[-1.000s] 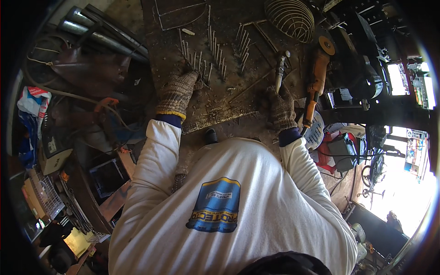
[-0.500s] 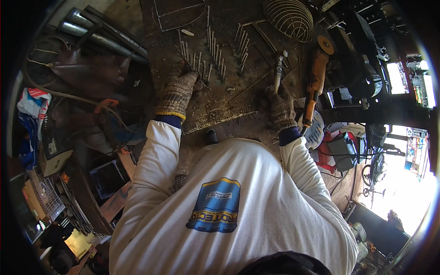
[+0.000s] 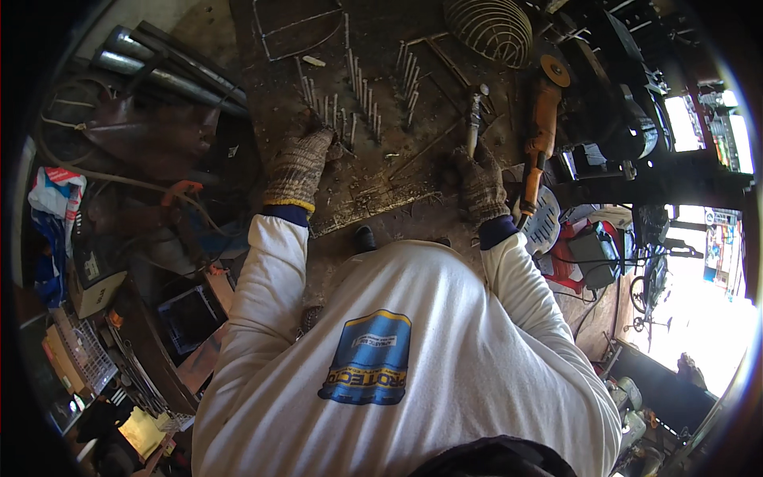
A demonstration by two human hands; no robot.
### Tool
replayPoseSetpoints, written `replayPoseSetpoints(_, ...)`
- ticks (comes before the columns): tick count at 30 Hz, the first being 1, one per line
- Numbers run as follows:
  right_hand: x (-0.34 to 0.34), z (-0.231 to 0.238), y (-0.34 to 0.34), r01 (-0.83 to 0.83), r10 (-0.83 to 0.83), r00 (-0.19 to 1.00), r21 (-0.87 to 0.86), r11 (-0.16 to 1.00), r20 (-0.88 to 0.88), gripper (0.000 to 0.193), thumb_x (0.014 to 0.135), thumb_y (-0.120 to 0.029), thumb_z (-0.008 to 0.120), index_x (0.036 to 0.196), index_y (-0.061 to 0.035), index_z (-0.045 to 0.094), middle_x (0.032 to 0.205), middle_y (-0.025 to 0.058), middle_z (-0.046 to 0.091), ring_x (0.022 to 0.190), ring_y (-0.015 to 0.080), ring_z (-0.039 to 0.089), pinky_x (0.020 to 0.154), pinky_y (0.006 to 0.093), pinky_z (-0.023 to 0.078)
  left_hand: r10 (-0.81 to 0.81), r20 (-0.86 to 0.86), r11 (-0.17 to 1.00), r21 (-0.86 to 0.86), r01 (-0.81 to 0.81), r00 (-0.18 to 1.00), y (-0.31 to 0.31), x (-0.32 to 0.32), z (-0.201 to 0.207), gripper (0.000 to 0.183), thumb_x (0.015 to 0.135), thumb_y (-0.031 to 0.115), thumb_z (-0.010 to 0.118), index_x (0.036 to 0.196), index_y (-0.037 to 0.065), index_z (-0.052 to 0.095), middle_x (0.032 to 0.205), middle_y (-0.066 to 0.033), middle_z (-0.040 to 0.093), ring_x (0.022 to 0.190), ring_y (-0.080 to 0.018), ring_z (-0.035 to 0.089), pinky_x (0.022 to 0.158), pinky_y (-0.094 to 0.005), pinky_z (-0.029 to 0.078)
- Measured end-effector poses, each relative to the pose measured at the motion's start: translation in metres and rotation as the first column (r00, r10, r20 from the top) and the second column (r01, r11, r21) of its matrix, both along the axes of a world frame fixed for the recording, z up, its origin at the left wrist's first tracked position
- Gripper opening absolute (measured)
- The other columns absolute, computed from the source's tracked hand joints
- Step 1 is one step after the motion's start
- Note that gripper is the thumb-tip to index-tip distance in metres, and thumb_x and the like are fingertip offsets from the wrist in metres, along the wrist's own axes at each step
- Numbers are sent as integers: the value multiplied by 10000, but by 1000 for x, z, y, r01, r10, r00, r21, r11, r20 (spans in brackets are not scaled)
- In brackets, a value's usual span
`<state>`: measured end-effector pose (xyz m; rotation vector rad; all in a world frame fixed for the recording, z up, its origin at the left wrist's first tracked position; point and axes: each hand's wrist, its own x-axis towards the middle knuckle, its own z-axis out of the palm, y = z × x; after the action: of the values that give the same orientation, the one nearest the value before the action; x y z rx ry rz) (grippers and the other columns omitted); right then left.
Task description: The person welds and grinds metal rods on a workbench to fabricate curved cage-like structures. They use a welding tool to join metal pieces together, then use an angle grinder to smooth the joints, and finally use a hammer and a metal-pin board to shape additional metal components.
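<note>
Both my hands wear brown knitted work gloves at the near part of a dirty metal worktable (image 3: pixel 362 208). My left hand (image 3: pixel 300 165) is closed by the near end of a row of upright metal rods (image 3: pixel 324 102); whether a piece is pinched in its fingertips is hidden. Around its fist my right hand (image 3: pixel 482 184) has the handle of a hammer (image 3: pixel 474 119), its shiny head pointing away from me. Two more rows of short rods, a middle row (image 3: pixel 362 89) and a right row (image 3: pixel 411 83), stand on the tabletop.
Right of the hammer lies an orange angle grinder (image 3: pixel 544 119) with a disc. A domed wire cage (image 3: pixel 491 30) and a bent wire frame (image 3: pixel 298 33) rest at the far side. Metal pipes (image 3: pixel 163 70) lie at left; a red-and-grey box (image 3: pixel 592 258) stands at right.
The whole view has shifted slightly, so the table's things sit a little further left. Both hands keep nearly the same places over the table, and the hammer stays in my right hand.
</note>
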<state>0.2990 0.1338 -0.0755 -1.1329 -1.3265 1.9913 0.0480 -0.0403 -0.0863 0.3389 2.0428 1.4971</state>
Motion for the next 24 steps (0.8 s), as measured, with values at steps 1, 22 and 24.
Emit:
replayPoseSetpoints(1, 1, -2, 0, 16, -16, 1000, 5, 1000, 3, 315, 959, -142, 644, 1250, -52, 566, 864, 49, 646, 616, 151, 611, 515, 315, 505, 49, 234, 992, 105, -75, 971, 2, 7, 8, 485, 952, 178, 676, 1418, 124, 549, 1023, -49, 710, 729, -157, 696, 536, -325, 561)
replayPoseSetpoints(22, 6, -19, 11, -79, 58, 987, 143, 986, 150, 354, 958, -219, 667, 1256, -46, 587, 866, 30, 663, 667, 115, 615, 577, 290, 507, -10, -190, 1000, -9, 9, 982, -3, -21, -47, 436, 943, 171, 688, 1356, 78, 584, 1054, -74, 710, 781, -172, 701, 611, -332, 576)
replayPoseSetpoints(24, 5, -12, 8, -74, 69, 995, 62, 995, 76, 314, 961, -211, 661, 1226, -59, 586, 834, 30, 650, 632, 118, 597, 556, 291, 496, -13, -108, 1000, -20, 11, 994, -2, -15, -30, 457, 942, 174, 687, 1372, 64, 578, 1080, -81, 708, 816, -171, 699, 651, -322, 579)
